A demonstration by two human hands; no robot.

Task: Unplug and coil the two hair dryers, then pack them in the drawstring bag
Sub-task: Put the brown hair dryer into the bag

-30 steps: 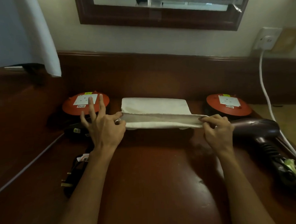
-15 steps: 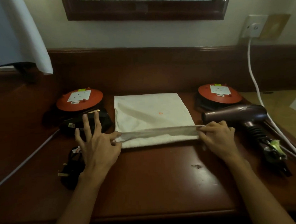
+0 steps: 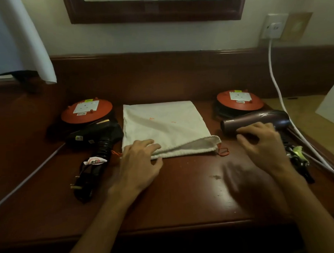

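Note:
The white drawstring bag [image 3: 162, 124] lies flat in the middle of the desk, its mouth facing me and gaping a little at the right. My left hand [image 3: 142, 161] pinches the near left edge of that mouth. My right hand [image 3: 263, 143] is spread, with its fingertips at the barrel of the purple hair dryer [image 3: 256, 118] right of the bag. That dryer's bundled cord [image 3: 298, 159] runs toward me. The black hair dryer [image 3: 98, 134] lies left of the bag, with its coiled cord and plug [image 3: 84, 178] in front of it.
Two orange cord reels stand at the back: one at the left [image 3: 87, 111], one at the right [image 3: 239, 101]. A white cable [image 3: 278, 88] hangs from the wall socket [image 3: 274, 26] and runs along the right side. Another thin cable [image 3: 31, 172] crosses the left of the desk.
My right hand has let go of the bag's edge and moved right to the purple dryer. The bag's mouth has dropped back onto the desk; my left hand keeps its hold.

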